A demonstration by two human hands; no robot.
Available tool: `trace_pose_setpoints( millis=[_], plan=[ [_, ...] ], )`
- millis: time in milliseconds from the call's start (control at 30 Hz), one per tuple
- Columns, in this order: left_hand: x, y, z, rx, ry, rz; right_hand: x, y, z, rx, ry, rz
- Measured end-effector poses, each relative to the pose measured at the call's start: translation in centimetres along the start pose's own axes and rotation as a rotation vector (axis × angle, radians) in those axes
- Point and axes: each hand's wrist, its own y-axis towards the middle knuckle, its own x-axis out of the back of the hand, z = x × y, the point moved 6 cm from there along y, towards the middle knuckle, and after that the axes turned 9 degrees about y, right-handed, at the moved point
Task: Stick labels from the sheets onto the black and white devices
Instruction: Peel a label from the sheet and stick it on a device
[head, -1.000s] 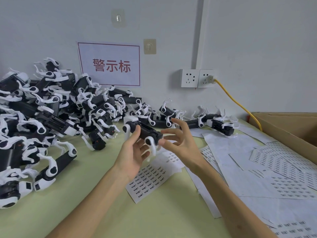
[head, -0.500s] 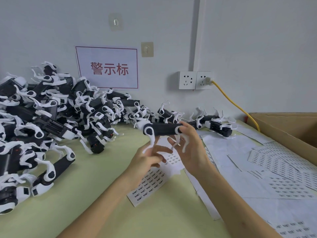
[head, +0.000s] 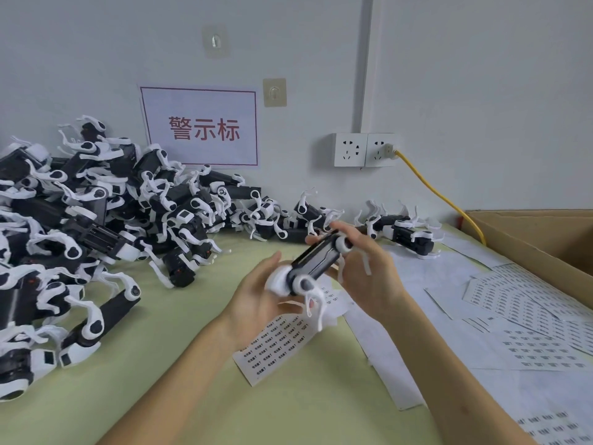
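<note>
I hold one black and white device (head: 316, 263) tilted above the table, its white legs hanging down. My left hand (head: 256, 300) cups its lower white end from below. My right hand (head: 365, 268) grips its upper end from the right. Under my hands lies a label sheet (head: 282, 343) with rows of small printed labels. A big pile of black and white devices (head: 96, 226) covers the left of the table. One more device (head: 407, 234) lies apart near the wall at the right.
More label sheets and backing papers (head: 513, 322) spread over the right of the green table (head: 179, 364). An open cardboard box (head: 539, 239) stands at the far right. A yellow cable (head: 439, 194) runs from the wall socket (head: 365, 150) toward the box.
The device went from lying level at the fingertips to tilted, with its lower end now down in my left palm. Both hands came closer together around it.
</note>
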Motion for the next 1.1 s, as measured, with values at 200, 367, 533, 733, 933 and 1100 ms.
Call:
trace_pose_setpoints(
  millis=[200, 367, 533, 733, 933, 1100],
  plan=[
    [-0.3, -0.4, 0.8, 0.027, 0.053, 0.091, 0.7, -0.2, -0.7, -0.037, -0.300, -0.180],
    [-0.5, -0.1, 1.0, 0.058, -0.041, 0.039, 1.9, -0.2, 0.8, 0.178, -0.443, -0.383],
    [0.5, 0.2, 0.9, 0.021, -0.125, -0.091, 2.8, -0.3, 1.7, 0.145, -0.193, -0.374],
    [0.3, 0.2, 0.6, -0.054, -0.105, -0.111, -0.3, 0.0, -0.5, 0.028, -0.416, -0.097],
    [-0.1, 0.1, 0.6, -0.090, -0.042, -0.085, -1.1, -0.2, -1.5, 0.006, -0.482, -0.063],
    [0.1, 0.2, 0.6, -0.105, -0.005, -0.123, -1.1, -0.3, -1.1, 0.042, -0.510, -0.113]
  ],
)
